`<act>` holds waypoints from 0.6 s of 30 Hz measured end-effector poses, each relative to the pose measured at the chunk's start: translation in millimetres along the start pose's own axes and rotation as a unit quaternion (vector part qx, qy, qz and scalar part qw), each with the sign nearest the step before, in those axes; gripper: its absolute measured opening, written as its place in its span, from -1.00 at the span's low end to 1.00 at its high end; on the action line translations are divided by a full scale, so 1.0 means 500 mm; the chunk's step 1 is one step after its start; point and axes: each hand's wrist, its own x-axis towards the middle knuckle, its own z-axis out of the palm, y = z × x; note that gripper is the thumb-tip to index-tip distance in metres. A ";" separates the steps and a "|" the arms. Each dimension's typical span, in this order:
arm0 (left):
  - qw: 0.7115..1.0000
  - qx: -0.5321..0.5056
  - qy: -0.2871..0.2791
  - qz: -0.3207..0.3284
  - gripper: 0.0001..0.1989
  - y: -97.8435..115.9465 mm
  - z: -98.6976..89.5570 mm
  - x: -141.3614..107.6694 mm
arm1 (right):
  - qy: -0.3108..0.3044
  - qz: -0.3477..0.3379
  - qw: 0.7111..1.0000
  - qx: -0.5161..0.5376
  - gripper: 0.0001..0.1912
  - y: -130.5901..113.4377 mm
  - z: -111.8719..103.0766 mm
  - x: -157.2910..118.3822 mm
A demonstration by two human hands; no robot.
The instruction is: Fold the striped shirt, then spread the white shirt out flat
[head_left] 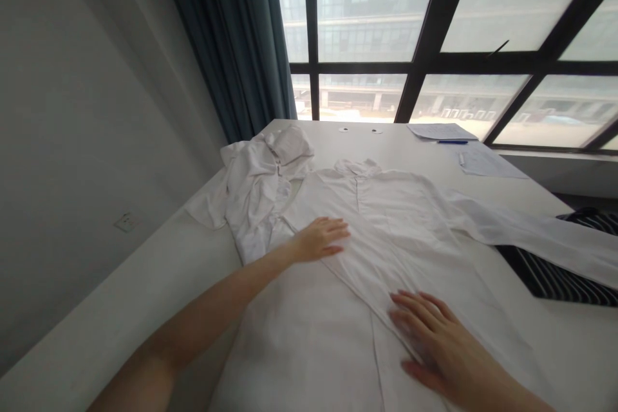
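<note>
A white shirt [318, 315] lies spread on the table with its collar at the far end. One sleeve is folded slantwise across the front of the body, and the other stretches out to the right. My left hand [321, 239] rests flat on the folded sleeve near the shoulder, fingers extended. Lower down, my right hand [434, 338] lies over the cuff end of that sleeve with its fingers spread, slightly blurred. Neither hand grips the cloth. Beside the shirt's left shoulder sits a crumpled heap of white clothing [255, 190].
The white table [318, 141] reaches to the window. Papers [441, 131] and a blue pen [452, 142] lie at the far right. A black striped cloth [555, 277] is partly under the outstretched sleeve. A wall and a dark curtain [241, 32] border the left side.
</note>
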 end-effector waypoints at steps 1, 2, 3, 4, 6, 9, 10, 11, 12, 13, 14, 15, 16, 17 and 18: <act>0.999 -0.014 -0.019 0.036 -0.52 0.024 0.002 -0.010 | 0.002 0.002 1.000 -0.011 -0.50 -0.013 0.003 -0.009; 0.997 -0.019 -0.033 0.060 -0.46 0.044 0.004 -0.019 | 0.013 0.009 1.000 -0.027 -0.48 -0.022 0.008 -0.018; 0.996 -0.018 -0.043 0.075 -0.42 0.059 0.004 -0.027 | 0.026 0.016 0.999 -0.044 -0.43 -0.029 0.014 -0.027; 0.995 -0.011 -0.050 0.083 -0.41 0.069 0.005 -0.033 | 0.040 0.021 0.997 -0.060 -0.37 -0.033 0.020 -0.036; 0.995 0.012 -0.055 0.086 -0.48 0.076 0.004 -0.040 | 0.065 0.016 0.994 -0.081 -0.28 -0.038 0.026 -0.052; 0.994 0.046 -0.055 0.087 -0.62 0.070 0.005 -0.043 | 0.092 0.020 0.992 -0.079 -0.29 -0.042 0.019 -0.077; 0.994 0.052 -0.053 0.085 -0.63 0.067 0.006 -0.044 | 0.102 0.031 0.992 -0.072 -0.31 -0.042 0.013 -0.086; 0.994 0.052 -0.049 0.081 -0.61 0.065 0.007 -0.045 | 0.113 0.044 0.991 -0.063 -0.34 -0.041 0.006 -0.095; 0.995 0.046 -0.046 0.074 -0.59 0.063 0.008 -0.046 | 0.123 0.061 0.989 -0.053 -0.37 -0.038 -0.001 -0.106; 0.996 0.036 -0.044 0.064 -0.56 0.062 0.010 -0.047 | 0.129 0.076 0.988 -0.043 -0.38 -0.033 -0.008 -0.117; 0.997 0.023 -0.044 0.054 -0.53 0.060 0.011 -0.048 | 0.129 0.091 0.987 -0.033 -0.39 -0.025 -0.015 -0.129; 0.998 0.010 -0.047 0.044 -0.50 0.059 0.011 -0.049 | 0.120 0.103 0.987 -0.023 -0.39 -0.017 -0.022 -0.140; 0.998 -0.001 -0.052 0.035 -0.47 0.059 0.012 -0.049 | 0.107 0.111 0.988 -0.013 -0.39 -0.007 -0.029 -0.152; 0.998 -0.010 -0.058 0.029 -0.46 0.059 0.012 -0.050 | 0.089 0.114 0.989 -0.004 -0.39 0.001 -0.034 -0.162; 0.998 -0.016 -0.064 0.025 -0.45 0.059 0.011 -0.050 | 0.074 0.110 0.991 0.005 -0.38 0.008 -0.037 -0.170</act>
